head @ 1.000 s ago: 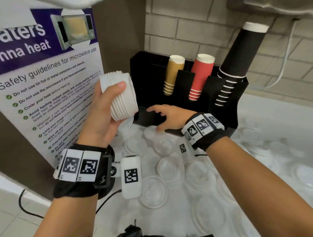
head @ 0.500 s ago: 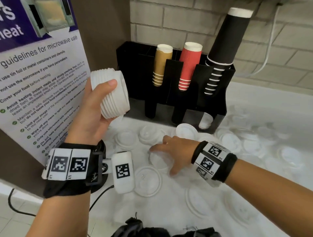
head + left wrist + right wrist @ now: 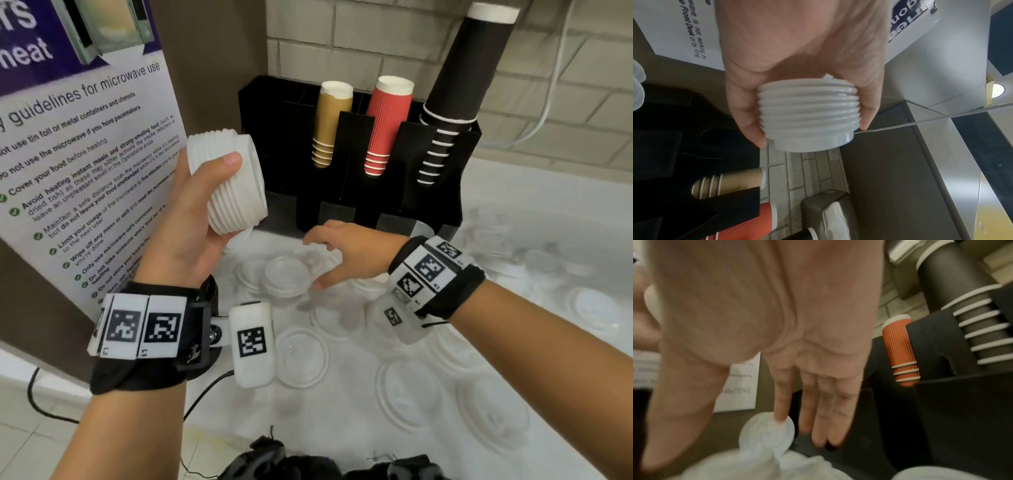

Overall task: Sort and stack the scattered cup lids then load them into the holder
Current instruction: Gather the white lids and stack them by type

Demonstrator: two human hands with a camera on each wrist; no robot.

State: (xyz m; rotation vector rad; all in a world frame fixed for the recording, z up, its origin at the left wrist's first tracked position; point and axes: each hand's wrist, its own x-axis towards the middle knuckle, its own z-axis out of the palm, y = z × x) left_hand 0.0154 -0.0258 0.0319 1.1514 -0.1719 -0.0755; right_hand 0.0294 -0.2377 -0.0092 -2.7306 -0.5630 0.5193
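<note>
My left hand (image 3: 219, 195) grips a stack of white cup lids (image 3: 239, 178) on its side, raised in front of the poster; the left wrist view shows thumb and fingers wrapped round the ribbed stack (image 3: 807, 110). My right hand (image 3: 315, 262) hovers spread over clear dome lids (image 3: 286, 275) lying before the black holder (image 3: 263, 130). In the blurred right wrist view its fingers are straight and the index fingertip (image 3: 780, 416) touches a small pale lid (image 3: 764, 436). Flat clear lids (image 3: 301, 356) lie scattered on the white counter.
The holder carries tan cups (image 3: 330, 123), red cups (image 3: 387, 126) and a tall black cup stack (image 3: 462, 92). A microwave safety poster (image 3: 85, 164) stands at the left. A tiled wall and a white cable (image 3: 548, 102) lie behind. More lids (image 3: 592, 305) spread to the right.
My right hand dropped from the holder's front onto the lids, then shifted back toward the holder and left over the dome lids. The left hand keeps holding the stack.
</note>
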